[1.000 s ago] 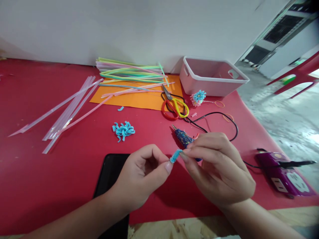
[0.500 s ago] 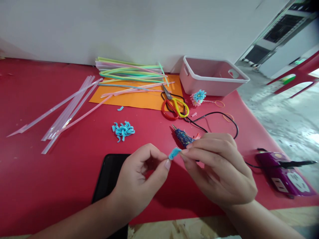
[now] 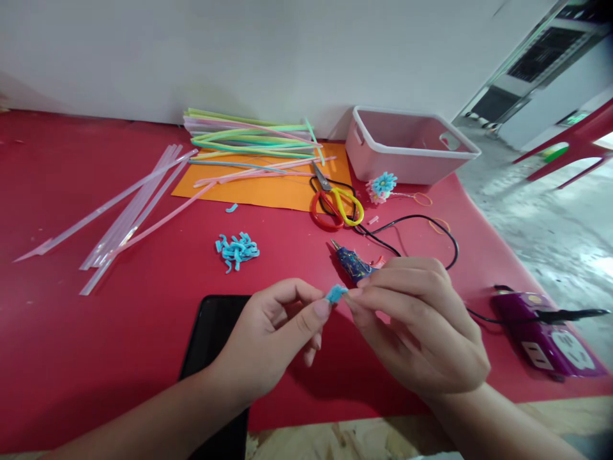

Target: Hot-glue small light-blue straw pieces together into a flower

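Between my hands is a short blue pipe cleaner piece (image 3: 336,293). My left hand (image 3: 278,332) pinches its left end with thumb and forefinger, other fingers curled loosely below. At its right end, the fingertips of my right hand (image 3: 421,322) are closed on it too. Just behind the right hand lies a dark blue glue gun (image 3: 353,263), its handle partly hidden by the fingers. A pile of cut blue pipe cleaner pieces (image 3: 237,251) rests on the red tabletop to the left, with a single blue piece (image 3: 232,208) farther back.
Glue sticks (image 3: 138,204) lie at left, pipe cleaners (image 3: 249,137) on orange paper (image 3: 287,198) behind. Scissors (image 3: 335,203), a pink basket (image 3: 407,153) and a blue fuzzy flower (image 3: 384,184) stand right of them. A phone (image 3: 213,332) lies under my left arm; a purple power strip (image 3: 546,338) sits right.
My left thumb and fingers have shifted slightly along the blue piece, covering more of it. Its lower fingers now show below the thumb. The right hand has barely moved.
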A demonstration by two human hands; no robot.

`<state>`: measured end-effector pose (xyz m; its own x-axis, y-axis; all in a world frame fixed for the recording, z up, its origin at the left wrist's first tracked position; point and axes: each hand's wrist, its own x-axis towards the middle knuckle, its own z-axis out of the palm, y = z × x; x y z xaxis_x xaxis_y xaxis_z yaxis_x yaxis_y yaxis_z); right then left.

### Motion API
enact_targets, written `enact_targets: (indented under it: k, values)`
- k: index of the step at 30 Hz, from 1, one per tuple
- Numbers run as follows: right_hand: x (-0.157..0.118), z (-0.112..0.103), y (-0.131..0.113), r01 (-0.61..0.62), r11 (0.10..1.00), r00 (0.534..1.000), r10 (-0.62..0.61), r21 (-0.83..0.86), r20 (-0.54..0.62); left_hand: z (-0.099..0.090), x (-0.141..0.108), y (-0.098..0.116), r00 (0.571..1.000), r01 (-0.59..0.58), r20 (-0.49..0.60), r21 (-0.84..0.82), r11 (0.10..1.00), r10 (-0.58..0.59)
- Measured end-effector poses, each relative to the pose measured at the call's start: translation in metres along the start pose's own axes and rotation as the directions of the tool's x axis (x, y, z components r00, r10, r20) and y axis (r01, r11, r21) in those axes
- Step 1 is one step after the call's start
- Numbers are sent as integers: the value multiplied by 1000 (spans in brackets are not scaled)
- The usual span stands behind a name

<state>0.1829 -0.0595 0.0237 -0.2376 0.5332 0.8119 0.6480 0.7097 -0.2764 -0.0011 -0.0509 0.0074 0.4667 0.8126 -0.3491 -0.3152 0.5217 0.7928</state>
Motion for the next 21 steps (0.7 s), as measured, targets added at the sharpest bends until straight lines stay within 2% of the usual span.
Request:
enact_targets:
  k: [8, 21]
  values:
    - [-2, 3, -1, -123, 983, 992, 122, 133, 14, 0, 1, 2, 999, -45, -14, 31, 999, 45]
    - [-1, 1, -7, -137, 980, 991, 137, 142, 11, 3, -2, 7, 998, -56, -14, 65, 996, 57]
